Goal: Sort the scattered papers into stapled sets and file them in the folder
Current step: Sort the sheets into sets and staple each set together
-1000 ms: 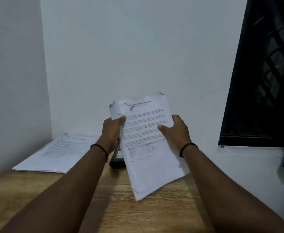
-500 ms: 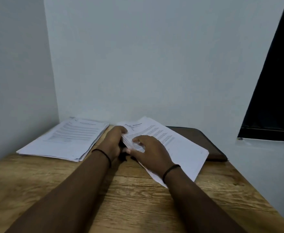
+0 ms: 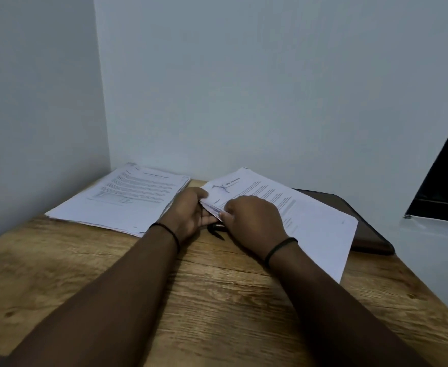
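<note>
Two hands work at a stack of papers on a wooden table.

At the far left, a pile of printed pages point(image 3: 127, 198) lies flat on the table point(image 3: 217, 300) by the wall corner. Next, the left hand point(image 3: 188, 213) holds the left corner of the paper set point(image 3: 291, 215), thumb on top and fingers under. The right hand point(image 3: 252, 218) pinches the same edge, fingers curled. A small dark thing point(image 3: 216, 229) lies under the hands (I cannot tell what). At the far right, the dark folder point(image 3: 360, 229) lies flat, partly under the paper set.
</note>
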